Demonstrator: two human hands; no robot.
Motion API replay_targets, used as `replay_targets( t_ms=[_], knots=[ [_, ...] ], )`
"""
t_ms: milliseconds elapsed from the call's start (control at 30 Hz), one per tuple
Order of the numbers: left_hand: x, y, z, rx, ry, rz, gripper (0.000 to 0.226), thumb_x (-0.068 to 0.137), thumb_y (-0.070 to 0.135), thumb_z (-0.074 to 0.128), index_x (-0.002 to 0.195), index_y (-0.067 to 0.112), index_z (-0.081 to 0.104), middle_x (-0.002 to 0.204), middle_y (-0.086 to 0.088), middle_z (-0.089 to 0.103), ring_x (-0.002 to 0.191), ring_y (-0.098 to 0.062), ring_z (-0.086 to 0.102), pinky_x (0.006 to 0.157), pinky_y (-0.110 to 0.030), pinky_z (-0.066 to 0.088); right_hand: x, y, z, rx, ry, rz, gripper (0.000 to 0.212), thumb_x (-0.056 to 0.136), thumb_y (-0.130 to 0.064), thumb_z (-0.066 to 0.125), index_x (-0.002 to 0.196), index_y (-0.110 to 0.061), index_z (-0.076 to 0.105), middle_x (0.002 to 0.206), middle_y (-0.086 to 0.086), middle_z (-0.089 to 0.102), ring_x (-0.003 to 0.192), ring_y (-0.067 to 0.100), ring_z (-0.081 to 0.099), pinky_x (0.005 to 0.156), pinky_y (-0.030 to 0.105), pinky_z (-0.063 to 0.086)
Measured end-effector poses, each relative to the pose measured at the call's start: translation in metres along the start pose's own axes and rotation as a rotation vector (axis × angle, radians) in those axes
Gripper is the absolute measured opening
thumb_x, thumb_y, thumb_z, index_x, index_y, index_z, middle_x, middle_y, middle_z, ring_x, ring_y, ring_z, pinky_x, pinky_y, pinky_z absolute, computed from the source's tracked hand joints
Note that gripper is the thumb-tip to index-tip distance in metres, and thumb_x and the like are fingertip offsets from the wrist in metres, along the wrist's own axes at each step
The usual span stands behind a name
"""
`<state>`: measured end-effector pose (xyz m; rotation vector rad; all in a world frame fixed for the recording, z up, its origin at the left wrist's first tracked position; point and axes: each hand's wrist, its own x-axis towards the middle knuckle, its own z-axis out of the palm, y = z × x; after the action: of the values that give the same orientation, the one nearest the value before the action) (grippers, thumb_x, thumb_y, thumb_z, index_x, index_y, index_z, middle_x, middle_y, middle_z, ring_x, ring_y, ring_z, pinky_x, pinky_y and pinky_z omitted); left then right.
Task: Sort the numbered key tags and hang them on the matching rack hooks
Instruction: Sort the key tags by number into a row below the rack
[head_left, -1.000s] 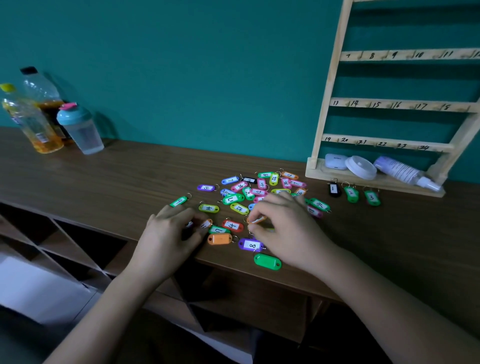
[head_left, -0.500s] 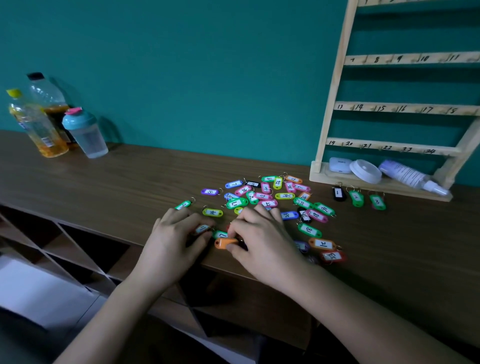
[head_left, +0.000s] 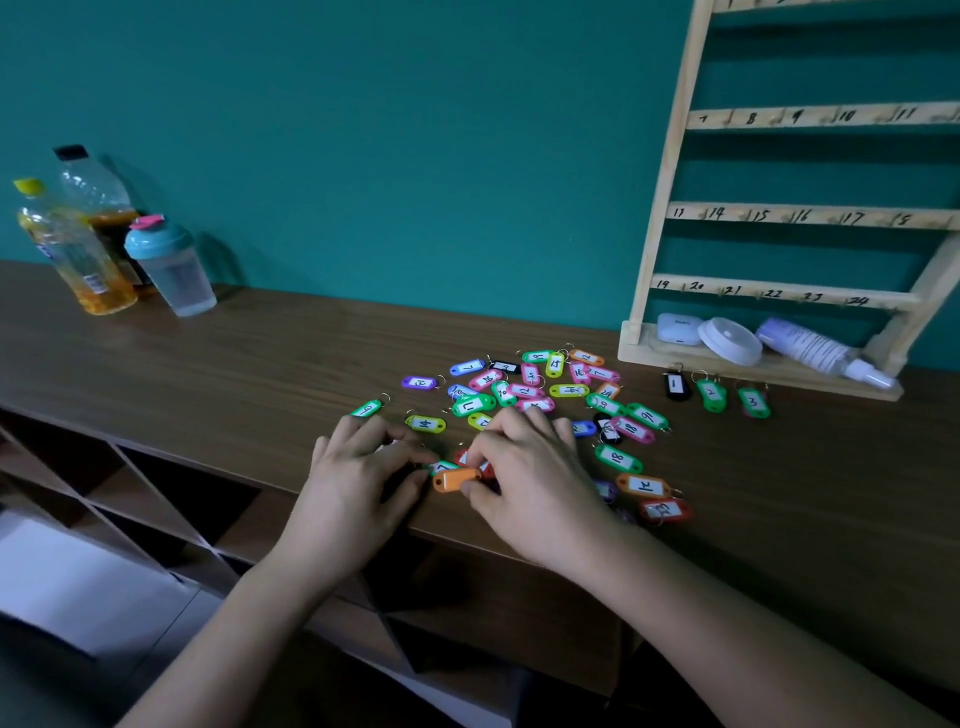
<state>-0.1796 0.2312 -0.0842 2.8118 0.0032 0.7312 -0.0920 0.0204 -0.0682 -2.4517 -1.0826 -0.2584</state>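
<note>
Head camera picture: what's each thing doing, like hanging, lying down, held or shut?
Wooden key rack: upright, visible hooks bare.
Coloured plastic key tags: loose on brown table, unhung.
Orange plastic tag: pinched by right hand.
Left hand: on tags, grip unclear.
Teal-lidded plastic cup: upright, lid on.
Yellow-capped plastic bottle: upright, capped.
White spray bottle: lying on rack's base.

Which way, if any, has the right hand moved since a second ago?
Yes. The right hand has slid left, away from the wooden rack, uncovering tags that it hid, and now pinches the orange tag.
</note>
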Motion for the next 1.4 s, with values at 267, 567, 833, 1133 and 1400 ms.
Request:
replay_targets(
  t_ms=[267, 567, 833, 1133, 1400],
  knots=[
    [0.001, 0.005, -0.001, 0.012, 0.026, -0.021, 0.018, 0.089, 0.038, 0.082, 0.105, 0.042, 0.075, 0.119, 0.020, 0.060, 0.105, -0.016, 0.051, 0.076, -0.039, 0.040, 0.000, 0.003, -0.007, 0.078, -0.010, -0.007, 0.016, 0.092, -0.041, 0.076, 0.105, -0.037, 0.067, 0.113, -0.017, 0.052, 0.116, 0.012, 0.044, 0.099, 0.039, 0.031],
    [-0.006, 0.012, -0.002, -0.069, 0.030, -0.048, 0.016, 0.095, 0.036, 0.073, 0.109, 0.042, 0.073, 0.115, 0.023, 0.058, 0.113, -0.013, 0.051, 0.081, -0.044, 0.045, -0.010, 0.023, -0.034, 0.208, -0.028, -0.010, 0.020, 0.087, -0.024, 0.075, 0.101, -0.037, 0.071, 0.107, -0.021, 0.053, 0.113, 0.007, 0.047, 0.103, 0.040, 0.033],
    [-0.013, 0.027, -0.002, -0.138, 0.003, 0.032, 0.026, 0.091, 0.063, 0.067, 0.106, 0.044, 0.075, 0.116, 0.026, 0.057, 0.111, -0.013, 0.052, 0.082, -0.045, 0.045, -0.032, 0.054, -0.067, 0.106, -0.127, 0.046, 0.010, 0.092, -0.042, 0.075, 0.092, -0.039, 0.065, 0.103, -0.021, 0.054, 0.111, 0.005, 0.048, 0.107, 0.041, 0.036],
    [-0.014, 0.026, -0.001, -0.097, -0.019, 0.049, 0.026, 0.092, 0.064, 0.064, 0.105, 0.044, 0.075, 0.118, 0.025, 0.057, 0.109, -0.014, 0.052, 0.081, -0.044, 0.045, -0.049, 0.044, -0.065, 0.040, -0.242, 0.008, 0.030, 0.084, -0.066, 0.074, 0.095, -0.040, 0.065, 0.108, -0.022, 0.047, 0.109, 0.001, 0.035, 0.107, 0.033, 0.026],
    [-0.001, 0.027, -0.008, -0.152, -0.036, 0.027, 0.020, 0.086, 0.052, 0.081, 0.104, 0.046, 0.074, 0.110, 0.026, 0.059, 0.108, -0.012, 0.053, 0.086, -0.042, 0.045, -0.046, 0.041, -0.070, 0.031, -0.281, 0.062, 0.019, 0.090, -0.051, 0.077, 0.098, -0.041, 0.063, 0.117, -0.021, 0.048, 0.121, 0.005, 0.039, 0.117, 0.037, 0.024]
  ],
)
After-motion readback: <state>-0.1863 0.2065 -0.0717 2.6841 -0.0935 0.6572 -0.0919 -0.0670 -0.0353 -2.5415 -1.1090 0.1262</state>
